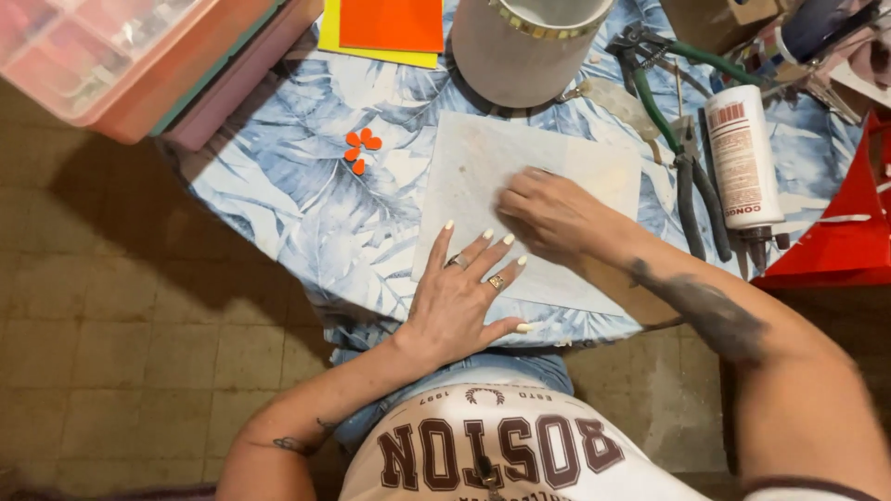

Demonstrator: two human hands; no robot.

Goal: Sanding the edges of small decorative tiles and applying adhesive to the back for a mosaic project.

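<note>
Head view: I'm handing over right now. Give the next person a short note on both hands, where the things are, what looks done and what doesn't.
Left hand: flat, fingers spread, pressing the near edge of the pale sheet on the leaf-print tablecloth.
Right hand: curled, knuckles up, on the middle of the sheet; whether it holds anything is hidden.
Nearby: small orange cut-outs left of the sheet, grey pot behind it, glue bottle and pliers to the right.
Done: sheet is laid flat.
Left: nothing is stuck on the sheet; the cut-outs lie untouched.
</note>
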